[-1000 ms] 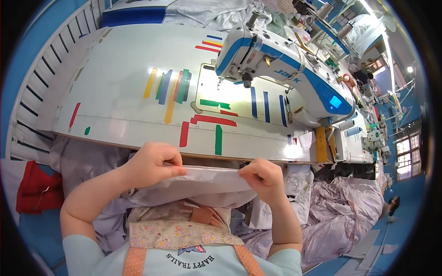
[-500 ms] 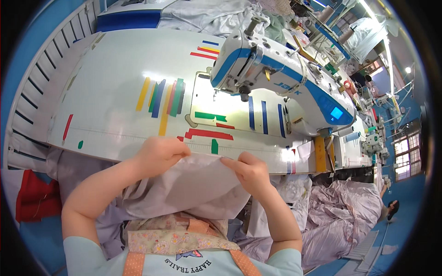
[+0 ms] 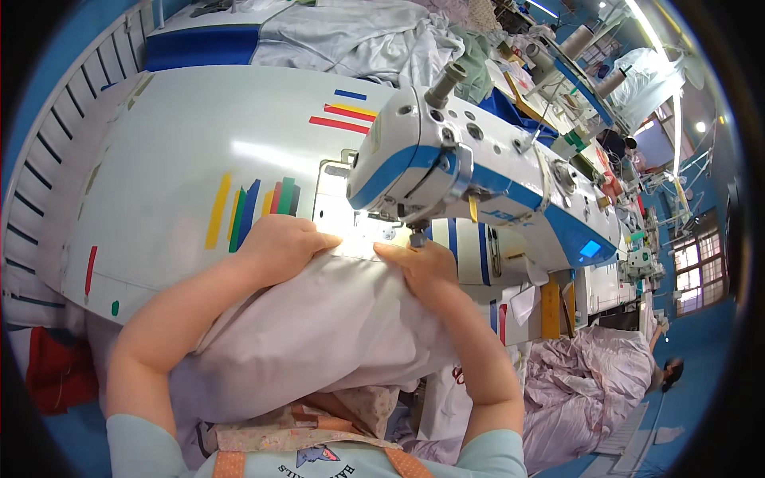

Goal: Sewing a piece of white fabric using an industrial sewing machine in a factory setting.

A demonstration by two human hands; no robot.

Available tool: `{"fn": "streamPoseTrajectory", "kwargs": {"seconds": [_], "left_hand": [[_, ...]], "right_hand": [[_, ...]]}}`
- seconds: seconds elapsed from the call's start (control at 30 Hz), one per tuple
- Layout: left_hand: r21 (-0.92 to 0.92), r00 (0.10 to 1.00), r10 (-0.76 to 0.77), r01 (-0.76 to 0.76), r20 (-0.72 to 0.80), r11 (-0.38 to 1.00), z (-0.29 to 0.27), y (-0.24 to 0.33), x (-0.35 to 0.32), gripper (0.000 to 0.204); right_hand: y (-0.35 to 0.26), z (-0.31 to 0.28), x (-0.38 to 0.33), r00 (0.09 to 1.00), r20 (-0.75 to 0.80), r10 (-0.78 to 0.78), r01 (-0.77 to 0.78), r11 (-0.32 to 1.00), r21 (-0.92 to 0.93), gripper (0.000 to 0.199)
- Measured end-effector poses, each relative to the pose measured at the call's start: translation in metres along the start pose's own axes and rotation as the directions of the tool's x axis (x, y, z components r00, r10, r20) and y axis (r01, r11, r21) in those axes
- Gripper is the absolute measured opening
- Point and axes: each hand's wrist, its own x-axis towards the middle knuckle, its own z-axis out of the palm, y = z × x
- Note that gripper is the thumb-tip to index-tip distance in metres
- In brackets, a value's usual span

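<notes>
1. Fabric [image 3: 319, 319] lies over the near edge of the counter [image 3: 159, 159], its far end just before the head of the sewing machine [image 3: 494, 187].
2. On that end, the left grip [image 3: 279, 244] and right grip [image 3: 430, 267] rest side by side.
3. The machine stands on the counter's right part.
4. Left of it, tape strips [image 3: 247, 211] lie on the counter.
5. Left of the counter runs a slatted railing [image 3: 49, 151].
6. Behind lies piled cloth [image 3: 343, 44]; right of the right forearm, a cloth heap [image 3: 586, 382].

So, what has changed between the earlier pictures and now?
The left hand and right hand moved forward from the front edge of the table close to the sewing machine, bringing the pale cloth along. Both remain on it. The coloured tape strips stayed in place.
</notes>
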Motion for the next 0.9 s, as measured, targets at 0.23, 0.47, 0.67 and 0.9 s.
{"fn": "streamPoseTrajectory", "kwargs": {"seconds": [0.23,0.47,0.67,0.9], "left_hand": [[0.034,0.997,-0.012,0.010,0.075,0.999,-0.001,-0.010,0.023,0.023],[0.002,0.999,0.041,-0.041,0.008,0.999,0.004,-0.018,0.032,0.018],[0.051,0.998,0.046,-0.047,0.033,0.998,0.008,-0.021,0.032,0.017],[0.119,0.992,0.023,-0.038,0.122,0.992,0.006,-0.021,0.039,0.010]], "right_hand": [[0.029,0.005,0.023,0.879,-0.255,-0.402,0.372,0.914,-0.160,0.014],[0.037,0.001,0.025,0.877,-0.274,-0.394,0.356,0.917,-0.180,0.014],[0.044,0.001,0.023,0.964,0.258,0.061,-0.016,0.984,-0.175,0.027],[0.062,0.023,0.027,0.911,-0.214,-0.352,0.298,0.922,-0.249,0.017]]}}
